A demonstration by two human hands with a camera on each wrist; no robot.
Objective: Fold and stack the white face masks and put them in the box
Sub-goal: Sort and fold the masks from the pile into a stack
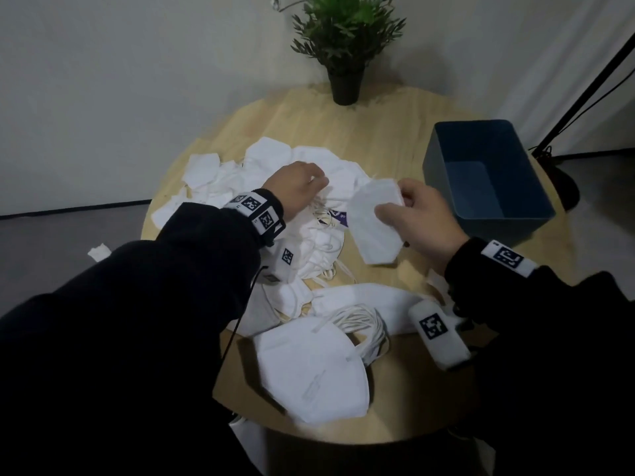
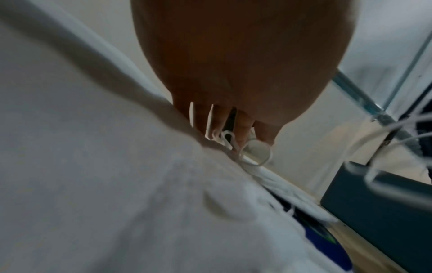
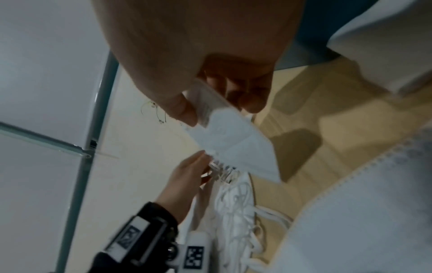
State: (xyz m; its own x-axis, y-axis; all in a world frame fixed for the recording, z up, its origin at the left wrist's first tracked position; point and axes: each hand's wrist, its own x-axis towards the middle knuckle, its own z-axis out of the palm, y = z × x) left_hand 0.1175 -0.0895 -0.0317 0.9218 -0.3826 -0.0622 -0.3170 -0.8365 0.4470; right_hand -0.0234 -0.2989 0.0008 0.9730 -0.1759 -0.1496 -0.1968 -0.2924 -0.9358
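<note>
White masks lie everywhere on the round wooden table (image 1: 395, 132). The right hand (image 1: 424, 219) pinches a folded mask (image 1: 374, 223) between thumb and curled fingers, holding it up above the tabletop just left of the blue box (image 1: 488, 180). The box stands at the table's right side, open, with nothing showing on the part of its floor that can be seen. The left hand (image 1: 295, 187) reaches over the loose pile of masks (image 1: 240, 180) at the table's middle; its fingers (image 2: 240, 129) point down among tangled ear loops (image 2: 257, 153), and a loop seems caught round them, but whether they grip it I cannot tell.

Between the hands a heap of masks and loops covers a purple-printed wrapper (image 1: 338, 214). Nearer the person, a neat stack of folded masks (image 1: 312, 365) sits by the table's front edge, loops bunched at its far-right corner. A potted plant (image 1: 345, 46) stands at the far edge, against the wall. One stray mask (image 1: 99, 250) lies on the grey floor to the left. A black lamp stand (image 1: 584, 91) leans past the box on the right.
</note>
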